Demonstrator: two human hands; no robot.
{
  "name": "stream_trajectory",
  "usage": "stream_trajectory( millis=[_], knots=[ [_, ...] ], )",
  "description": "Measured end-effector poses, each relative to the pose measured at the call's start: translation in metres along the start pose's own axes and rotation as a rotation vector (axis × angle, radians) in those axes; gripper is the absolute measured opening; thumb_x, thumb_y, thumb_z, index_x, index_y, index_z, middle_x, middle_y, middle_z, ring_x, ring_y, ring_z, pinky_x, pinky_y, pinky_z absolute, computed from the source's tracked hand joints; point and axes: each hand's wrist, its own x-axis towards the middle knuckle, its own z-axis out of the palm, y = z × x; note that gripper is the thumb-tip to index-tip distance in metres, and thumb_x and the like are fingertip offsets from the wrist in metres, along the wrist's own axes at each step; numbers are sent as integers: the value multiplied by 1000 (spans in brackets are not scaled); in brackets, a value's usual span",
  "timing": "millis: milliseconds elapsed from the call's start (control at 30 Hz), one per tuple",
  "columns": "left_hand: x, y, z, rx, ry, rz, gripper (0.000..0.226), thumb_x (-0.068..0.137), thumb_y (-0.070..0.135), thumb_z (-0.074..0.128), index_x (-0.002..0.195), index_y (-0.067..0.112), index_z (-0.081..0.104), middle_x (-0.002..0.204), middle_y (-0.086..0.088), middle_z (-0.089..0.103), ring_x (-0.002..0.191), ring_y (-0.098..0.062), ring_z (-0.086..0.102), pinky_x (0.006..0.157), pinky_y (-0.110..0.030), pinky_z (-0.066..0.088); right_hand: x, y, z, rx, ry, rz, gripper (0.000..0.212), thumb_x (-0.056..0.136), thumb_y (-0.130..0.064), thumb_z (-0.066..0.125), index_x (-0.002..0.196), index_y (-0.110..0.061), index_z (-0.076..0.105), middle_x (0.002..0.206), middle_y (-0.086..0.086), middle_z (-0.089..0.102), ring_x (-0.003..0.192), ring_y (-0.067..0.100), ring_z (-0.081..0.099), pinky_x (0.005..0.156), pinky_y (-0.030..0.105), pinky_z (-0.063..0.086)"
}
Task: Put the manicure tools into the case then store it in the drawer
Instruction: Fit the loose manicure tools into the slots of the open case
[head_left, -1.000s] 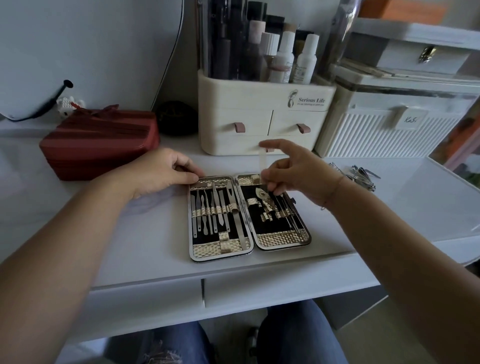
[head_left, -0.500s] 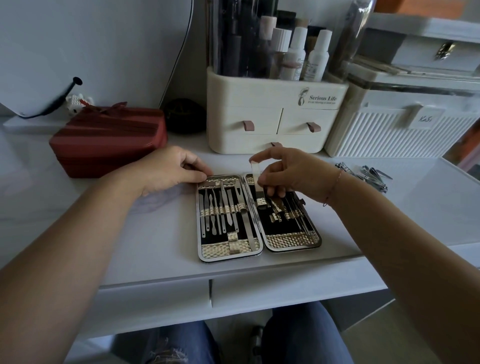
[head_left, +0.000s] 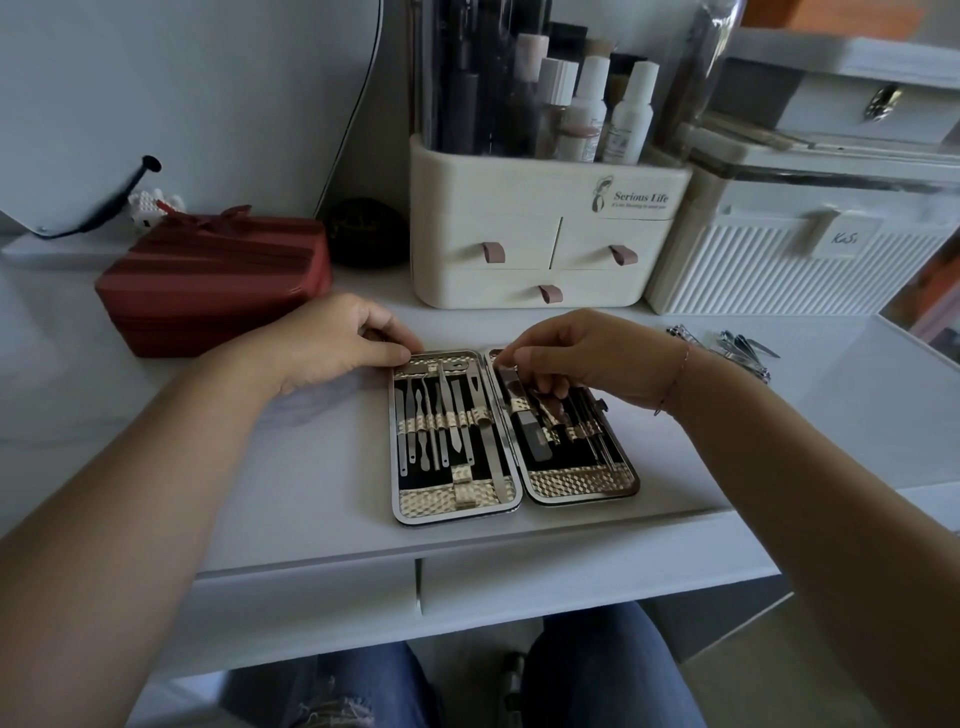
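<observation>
Lying open and flat on the white desk top (head_left: 291, 483), the metal-rimmed manicure case with black lining and gold woven bands (head_left: 511, 436) is spreading its two halves just below our fingertips. We are resting our left hand (head_left: 332, 345) at the far left corner of the case, the fingers curled together and the thumb pressing on the gold band there, steadying the left half. Under those fingers, slim steel manicure tools (head_left: 441, 415) are sitting in a row beneath an elastic strap. We are curling our right hand (head_left: 576, 358) over the upper part of the right half; its fingers are bunched and pointing down among the tools there, touching them, though we cannot tell whether they are pinching one or only pressing. A flat dark nail file (head_left: 535, 441) is lying in the right half just nearer us than those fingertips. To the right of our right wrist, well apart from the case, a small heap of loose steel clippers (head_left: 737, 348) is lying on the desk. Beyond our fingers a cream cosmetic organiser with small drawers and pink pull tabs (head_left: 540, 249) is standing, and beyond our left knuckles a dark red striped box with a bow (head_left: 208, 280).
</observation>
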Motion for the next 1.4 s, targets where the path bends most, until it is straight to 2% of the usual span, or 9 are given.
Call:
stream_trajectory(
  millis=[267,433,500,600,700,800,967,1133,1400],
  knots=[
    [0,-1,0,-16,-4,-16,17,81,7,68,90,21,72,91,-2,74,83,-7,65,75,-8,48,-4,0,-2,-79,7,-21,20,91,-13,56,104,-6,70,98,24,68,73,15,58,70,22,52],
    [1,-1,0,-13,-6,-12,16,81,7,68,90,19,73,89,0,74,84,-10,66,75,-9,49,-14,0,-1,20,87,-43,20,91,-11,56,106,-3,67,75,6,67,63,8,63,69,16,54],
    [1,-1,0,-15,-8,-10,16,81,7,68,89,20,73,85,1,75,80,-6,66,72,-7,48,-22,5,-7,2,225,-85,18,89,-12,59,104,-10,68,74,1,69,64,4,64,71,16,54],
    [2,-3,-1,4,-4,2,16,81,8,69,87,22,73,82,6,75,74,0,65,72,-7,47,-36,27,-31,-233,600,-96,15,85,-21,65,98,-18,71,78,-8,67,67,2,60,70,12,50],
    [3,-4,-1,9,-9,6,15,80,9,69,89,20,73,82,7,75,76,0,65,76,-10,47,-48,62,-64,-521,845,73,24,80,-31,70,98,-16,72,86,-2,60,80,12,57,73,22,43],
    [3,-4,-2,12,-16,0,15,81,9,69,88,21,74,82,5,75,76,-2,66,77,-11,48,-49,87,-82,-598,841,239,28,76,-42,70,94,-22,72,91,6,61,98,26,56,86,39,45],
    [1,-3,0,-34,-5,0,15,82,6,67,88,19,72,77,8,74,70,5,63,68,-1,44,-40,92,-82,-617,795,282,21,76,-41,70,90,-25,72,90,6,59,103,26,52,88,37,40],
    [2,-5,-1,-27,-3,-3,15,81,5,67,89,18,73,83,2,75,74,2,65,70,-1,44,-39,85,-75,-569,728,210,11,75,-38,72,82,-29,71,86,4,59,94,26,54,84,38,43],
    [1,-3,0,-42,-6,-10,15,82,5,67,89,18,73,82,4,75,75,2,65,71,-2,44,-33,72,-65,-651,651,138,19,79,-38,69,90,-23,72,87,-5,55,89,15,50,88,41,42]
  ],
)
